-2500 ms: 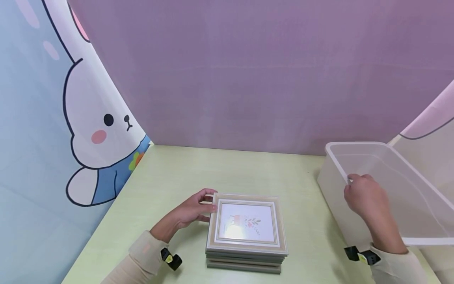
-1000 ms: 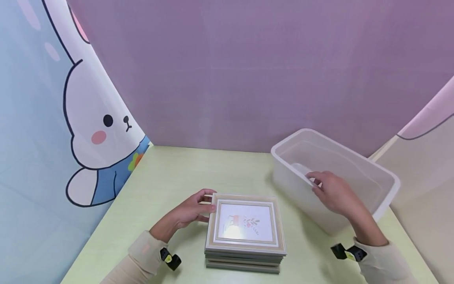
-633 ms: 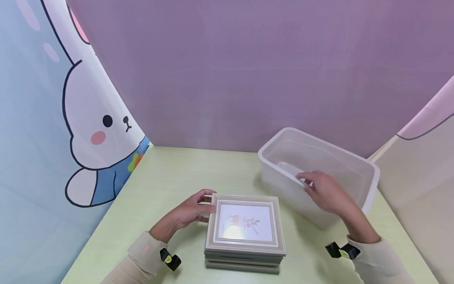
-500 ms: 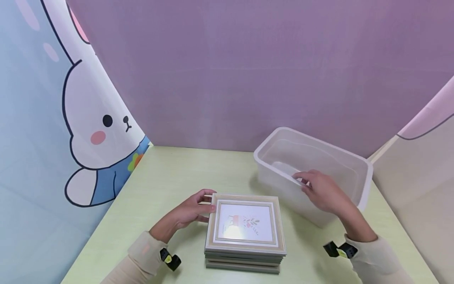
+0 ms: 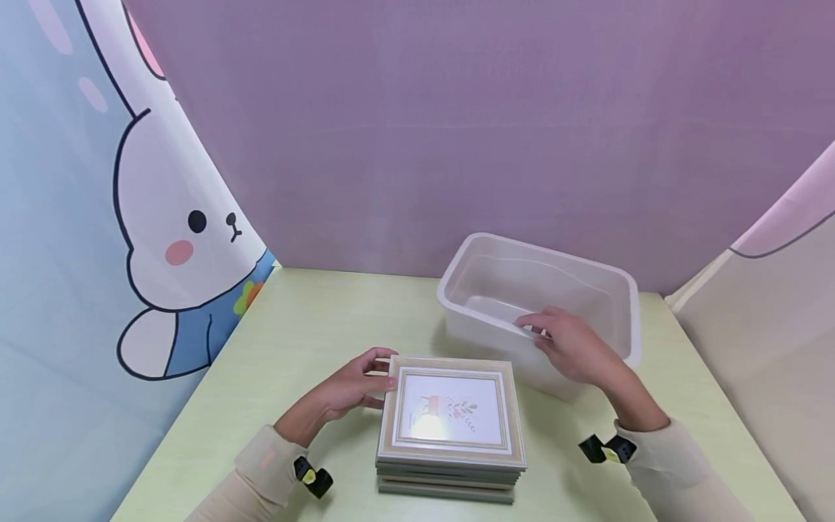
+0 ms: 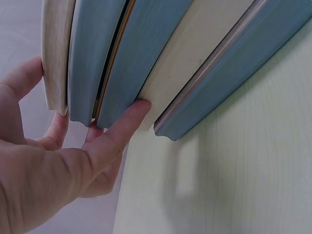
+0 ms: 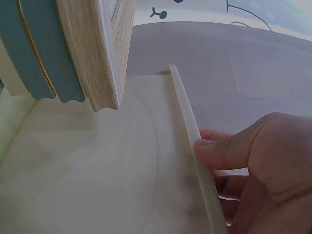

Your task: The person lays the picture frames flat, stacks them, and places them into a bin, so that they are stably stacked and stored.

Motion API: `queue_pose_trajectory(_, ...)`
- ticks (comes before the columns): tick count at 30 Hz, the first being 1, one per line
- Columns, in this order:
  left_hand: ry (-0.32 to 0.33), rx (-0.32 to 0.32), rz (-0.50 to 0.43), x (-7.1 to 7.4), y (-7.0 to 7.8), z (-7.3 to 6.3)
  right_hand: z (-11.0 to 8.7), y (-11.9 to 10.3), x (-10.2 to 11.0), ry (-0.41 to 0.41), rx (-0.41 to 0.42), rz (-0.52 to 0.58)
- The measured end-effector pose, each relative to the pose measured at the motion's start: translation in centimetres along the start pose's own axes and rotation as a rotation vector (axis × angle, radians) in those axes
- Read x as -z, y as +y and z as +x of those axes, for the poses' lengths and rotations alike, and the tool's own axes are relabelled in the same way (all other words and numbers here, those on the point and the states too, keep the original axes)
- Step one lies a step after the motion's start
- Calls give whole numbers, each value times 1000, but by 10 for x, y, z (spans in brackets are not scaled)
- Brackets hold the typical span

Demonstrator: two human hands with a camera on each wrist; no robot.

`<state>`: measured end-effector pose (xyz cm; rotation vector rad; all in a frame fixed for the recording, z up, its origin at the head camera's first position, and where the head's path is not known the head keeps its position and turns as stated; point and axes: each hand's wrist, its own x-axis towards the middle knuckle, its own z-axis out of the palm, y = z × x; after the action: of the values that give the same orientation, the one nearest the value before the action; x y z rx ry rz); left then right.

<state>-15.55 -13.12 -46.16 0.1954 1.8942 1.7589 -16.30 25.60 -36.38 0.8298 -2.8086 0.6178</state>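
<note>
A stack of several picture frames [image 5: 453,409] lies near the table's front middle, a floral print in the top one. In the left wrist view the frames' edges [image 6: 161,48] are pale wood and blue-grey. My left hand [image 5: 349,388] rests against the stack's left side, fingers spread and touching the edges. Behind and right of the stack stands a white plastic bin [image 5: 476,312]. With my right hand [image 5: 570,348] I pinch the bin's near rim, thumb outside and fingers inside, as the right wrist view shows at the rim [image 7: 187,114].
The pale green table [image 5: 339,304] runs back to a purple cloth wall [image 5: 417,145]. A rabbit-print cloth [image 5: 176,217] hangs at the left, and a cream panel [image 5: 770,326] bounds the right side. Both wrists carry small black cameras.
My right hand has drawn the bin leftward from the right edge, turning it until it stands just behind the stack. My left hand and the picture frames have stayed put.
</note>
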Motion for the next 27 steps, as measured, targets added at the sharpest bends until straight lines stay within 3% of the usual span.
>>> queue_pose_trajectory(10, -11, -6, 3, 0, 3, 0, 12, -5, -7, 4, 73, 10)
queue_pose_trajectory(27, -4, -5, -12, 0, 2, -1, 36, -17, -23, -18, 100, 36)
